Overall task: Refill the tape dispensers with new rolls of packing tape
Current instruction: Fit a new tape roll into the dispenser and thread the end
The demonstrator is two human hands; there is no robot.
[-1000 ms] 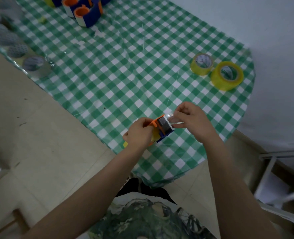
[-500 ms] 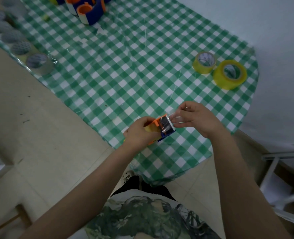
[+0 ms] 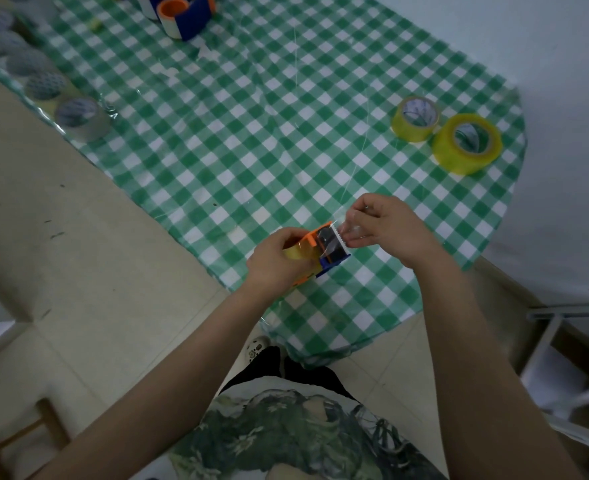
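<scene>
My left hand [image 3: 279,259] grips an orange and blue tape dispenser [image 3: 326,247] with a yellowish roll of tape [image 3: 298,252] inside it, just above the near edge of the table. My right hand [image 3: 386,230] pinches the clear free end of the tape [image 3: 350,230] and holds it past the dispenser's toothed blade. Two yellow tape rolls, a smaller one [image 3: 416,118] and a larger one [image 3: 468,143], lie flat at the right end of the table.
The table wears a green and white checked cloth [image 3: 237,133]. More orange and blue dispensers [image 3: 185,15] stand at the far edge. A row of clear wrapped tape rolls [image 3: 78,117] runs along the left edge. A metal frame [image 3: 570,344] stands at the right, on the floor.
The view has shifted slightly, so the table items sit lower and further right. My right hand has drawn the tape end a little further out over the blade.
</scene>
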